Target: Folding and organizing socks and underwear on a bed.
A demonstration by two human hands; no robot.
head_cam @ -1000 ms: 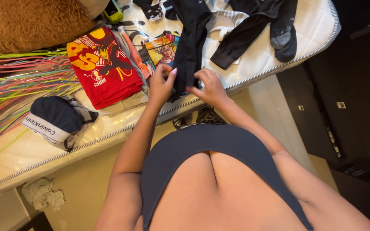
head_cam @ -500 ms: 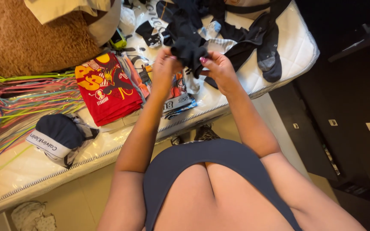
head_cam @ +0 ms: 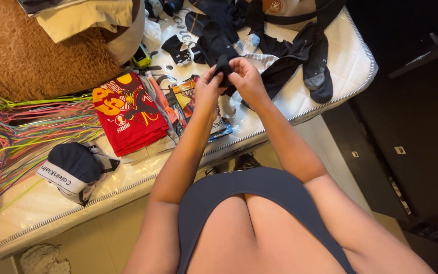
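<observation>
Gripping a small black garment (head_cam: 223, 67) between them above the mattress (head_cam: 351, 61), the left hand (head_cam: 208, 91) and right hand (head_cam: 246, 78) meet fingertip to fingertip, with folded red shirts (head_cam: 128, 114) lying left of them.

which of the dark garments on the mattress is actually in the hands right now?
The small rolled black piece, pinched between left hand and right hand. The long black garment with grey toe patches lies flat to the right, untouched.
</observation>
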